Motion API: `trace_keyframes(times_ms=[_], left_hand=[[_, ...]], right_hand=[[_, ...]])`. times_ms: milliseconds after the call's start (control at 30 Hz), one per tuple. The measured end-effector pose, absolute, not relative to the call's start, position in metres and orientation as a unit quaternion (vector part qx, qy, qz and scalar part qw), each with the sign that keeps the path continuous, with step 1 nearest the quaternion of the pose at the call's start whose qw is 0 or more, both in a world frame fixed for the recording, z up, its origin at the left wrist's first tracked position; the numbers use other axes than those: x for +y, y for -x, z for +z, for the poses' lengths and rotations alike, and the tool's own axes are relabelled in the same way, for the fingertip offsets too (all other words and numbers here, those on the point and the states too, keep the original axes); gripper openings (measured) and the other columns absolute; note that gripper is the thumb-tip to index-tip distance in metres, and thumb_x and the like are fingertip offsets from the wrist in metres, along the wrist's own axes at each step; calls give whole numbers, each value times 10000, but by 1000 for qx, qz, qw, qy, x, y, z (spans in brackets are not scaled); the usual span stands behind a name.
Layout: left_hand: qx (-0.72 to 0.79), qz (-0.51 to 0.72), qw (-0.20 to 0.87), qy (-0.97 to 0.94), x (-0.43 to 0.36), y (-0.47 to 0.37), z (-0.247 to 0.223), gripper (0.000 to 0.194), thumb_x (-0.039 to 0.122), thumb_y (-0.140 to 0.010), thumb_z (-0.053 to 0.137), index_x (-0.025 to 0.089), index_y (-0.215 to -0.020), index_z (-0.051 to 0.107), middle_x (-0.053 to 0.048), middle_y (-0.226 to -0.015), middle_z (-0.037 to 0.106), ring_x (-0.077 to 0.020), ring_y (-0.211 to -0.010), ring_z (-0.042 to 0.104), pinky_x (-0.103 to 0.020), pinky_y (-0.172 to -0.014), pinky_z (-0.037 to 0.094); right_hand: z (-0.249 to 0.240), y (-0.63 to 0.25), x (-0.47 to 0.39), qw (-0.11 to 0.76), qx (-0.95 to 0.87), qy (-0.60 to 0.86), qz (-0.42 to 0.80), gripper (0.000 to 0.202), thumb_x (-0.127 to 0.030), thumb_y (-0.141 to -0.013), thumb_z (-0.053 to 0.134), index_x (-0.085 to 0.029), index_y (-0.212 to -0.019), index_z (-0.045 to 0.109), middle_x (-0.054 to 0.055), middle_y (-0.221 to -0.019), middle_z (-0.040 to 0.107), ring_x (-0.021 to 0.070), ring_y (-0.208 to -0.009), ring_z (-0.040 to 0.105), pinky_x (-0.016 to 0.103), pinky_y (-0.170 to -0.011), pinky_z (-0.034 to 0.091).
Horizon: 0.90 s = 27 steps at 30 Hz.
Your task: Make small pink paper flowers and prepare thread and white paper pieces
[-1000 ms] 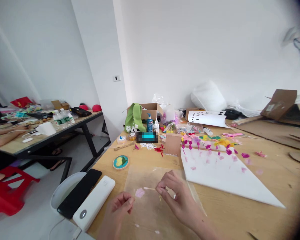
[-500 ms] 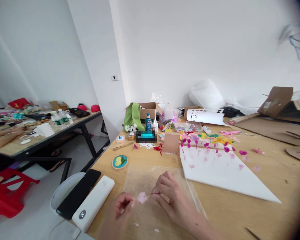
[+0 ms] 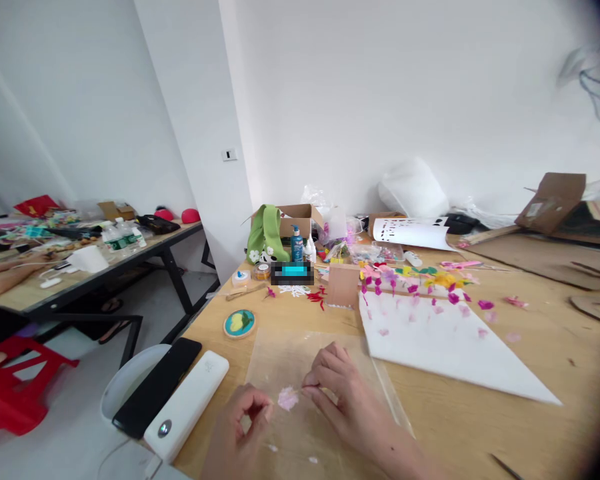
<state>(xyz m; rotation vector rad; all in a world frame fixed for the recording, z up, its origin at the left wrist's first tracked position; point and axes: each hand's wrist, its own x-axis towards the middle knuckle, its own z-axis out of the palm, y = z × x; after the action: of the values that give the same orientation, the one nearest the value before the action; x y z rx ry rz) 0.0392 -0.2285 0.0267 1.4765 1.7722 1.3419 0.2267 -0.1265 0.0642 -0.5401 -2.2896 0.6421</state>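
A pale pink flower (image 3: 288,399) with ruffled petals hangs between my two hands. My right hand (image 3: 339,392) pinches it from the right by what looks like a thin stem. On the other side, my left hand (image 3: 246,415) has thumb and forefinger pressed together a little apart from the petals; whatever lies between those tips is too small to make out. Beneath both hands is a clear plastic sheet (image 3: 325,353) with a few small pale bits on it.
A white foam board (image 3: 445,353) with pink and purple petals stands right. A round embroidered piece (image 3: 240,324), white power bank (image 3: 187,407) and black case (image 3: 157,387) lie left. Behind are a blue pump bottle (image 3: 297,245) and green bag (image 3: 265,237). A co-worker's arms show far left.
The pale pink flower has turned and shifted slightly right. My left fingertips have moved a little right and down. My right hand stays almost in place.
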Motion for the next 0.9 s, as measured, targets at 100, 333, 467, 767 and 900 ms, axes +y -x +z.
trace_keyframes(times_ms=[100, 333, 467, 767, 900], left_hand=[[645, 479, 228, -550, -229, -39, 30, 231, 369, -847, 502, 212, -690, 564, 14, -669, 517, -152, -657, 507, -251, -635, 373], [653, 465, 197, -564, -232, -41, 33, 237, 383, -858, 504, 220, -700, 572, 10, -673, 529, -165, -681, 526, -262, -662, 398], [651, 462, 187, -572, -232, -41, 31, 253, 393, -867, 486, 219, -705, 570, 11, -674, 523, -163, -680, 518, -267, -665, 390], [667, 462, 224, -541, -232, -37, 29, 250, 398, -845, 506, 215, -692, 580, 9, -675, 541, -160, -669, 536, -251, -634, 401], [663, 470, 212, -542, -232, -36, 29, 239, 394, -848, 513, 216, -708, 588, 9, -677, 546, -160, -672, 543, -249, -644, 417]], right_hand=[[64, -227, -126, 351, -880, 205, 247, 142, -168, -934, 505, -202, -832, 599, 29, -803, 577, 198, -847, 453, 372, -772, 385], [63, -226, -127, 354, -880, 203, 244, 137, -162, -933, 506, -206, -835, 591, 29, -803, 575, 198, -838, 454, 372, -767, 384], [63, -226, -126, 357, -877, 207, 245, 147, -169, -941, 491, -209, -836, 588, 32, -804, 568, 200, -837, 456, 369, -756, 389], [69, -232, -124, 368, -857, 210, 294, 143, -193, -932, 513, -218, -821, 599, 32, -814, 575, 204, -861, 481, 365, -764, 414], [67, -229, -124, 350, -873, 196, 276, 140, -172, -923, 518, -211, -818, 602, 31, -807, 577, 201, -850, 482, 364, -756, 409]])
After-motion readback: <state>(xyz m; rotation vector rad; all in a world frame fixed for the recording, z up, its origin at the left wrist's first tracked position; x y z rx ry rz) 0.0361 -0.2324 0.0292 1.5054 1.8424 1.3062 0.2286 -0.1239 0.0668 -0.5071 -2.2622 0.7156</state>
